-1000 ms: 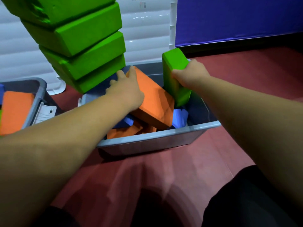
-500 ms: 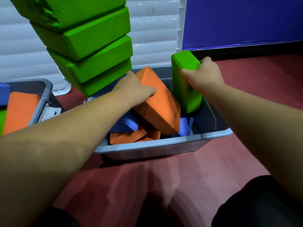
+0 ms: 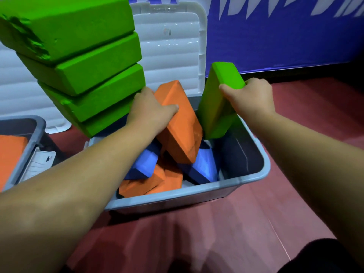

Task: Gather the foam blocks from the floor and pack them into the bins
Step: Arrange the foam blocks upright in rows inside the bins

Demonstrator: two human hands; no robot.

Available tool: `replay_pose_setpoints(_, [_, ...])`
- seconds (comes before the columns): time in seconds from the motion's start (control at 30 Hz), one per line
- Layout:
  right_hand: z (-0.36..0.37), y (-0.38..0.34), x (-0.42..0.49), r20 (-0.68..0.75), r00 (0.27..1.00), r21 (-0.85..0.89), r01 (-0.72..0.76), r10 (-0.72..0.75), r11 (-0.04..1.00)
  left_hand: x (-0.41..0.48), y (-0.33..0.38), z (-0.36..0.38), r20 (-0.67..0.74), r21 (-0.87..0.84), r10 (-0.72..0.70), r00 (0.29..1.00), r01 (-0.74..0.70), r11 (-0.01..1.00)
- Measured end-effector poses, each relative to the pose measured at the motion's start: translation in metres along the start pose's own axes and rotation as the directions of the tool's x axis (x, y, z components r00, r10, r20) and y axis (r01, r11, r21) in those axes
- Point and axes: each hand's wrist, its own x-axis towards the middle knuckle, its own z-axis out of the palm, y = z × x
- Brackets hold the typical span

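A grey bin [image 3: 197,196] stands on the red floor and holds blue blocks [image 3: 204,166] and orange blocks [image 3: 149,184] in a jumble. My left hand [image 3: 151,113] grips a tilted orange block [image 3: 181,127] leaning up out of the bin. My right hand [image 3: 250,99] grips the top of an upright green block [image 3: 218,101] at the bin's right side. A stack of several green blocks [image 3: 84,62] leans over the bin's left end, close to my left arm.
The bin's white lid [image 3: 177,48] stands open against a blue wall [image 3: 275,36]. A second grey bin [image 3: 33,134] with an orange block [image 3: 9,154] sits at the left. Red floor [image 3: 216,243] lies in front.
The orange block has tipped up steeper under my left hand. My right hand has lifted the green block slightly and tilted it. The view has moved closer to the bin.
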Motion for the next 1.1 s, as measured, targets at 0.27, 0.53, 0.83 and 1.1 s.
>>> replay_pose_setpoints(0.27, [-0.038,0.008,0.020,-0.113,0.922,0.552,-0.252,0.370,0.795,-0.001,0.021,0.020,-0.058,-0.062,-0.043,0.997,0.039,0.997])
replay_pose_setpoints(0.53, [-0.011,0.036,0.019,0.232,0.818,0.805,-0.465,0.527,0.367,0.005,0.017,0.022,0.024,-0.144,-0.193,0.981,0.194,0.970])
replay_pose_setpoints(0.83, [0.021,0.061,0.029,0.330,0.824,0.530,-0.565,0.460,0.632,-0.001,0.007,0.021,0.145,-0.074,-0.174,0.974,0.186,0.980])
replay_pose_setpoints(1.1, [-0.004,0.063,0.014,0.252,0.887,0.171,-0.435,0.387,0.884,0.000,0.005,0.025,0.191,-0.115,-0.094,0.977,0.117,0.986])
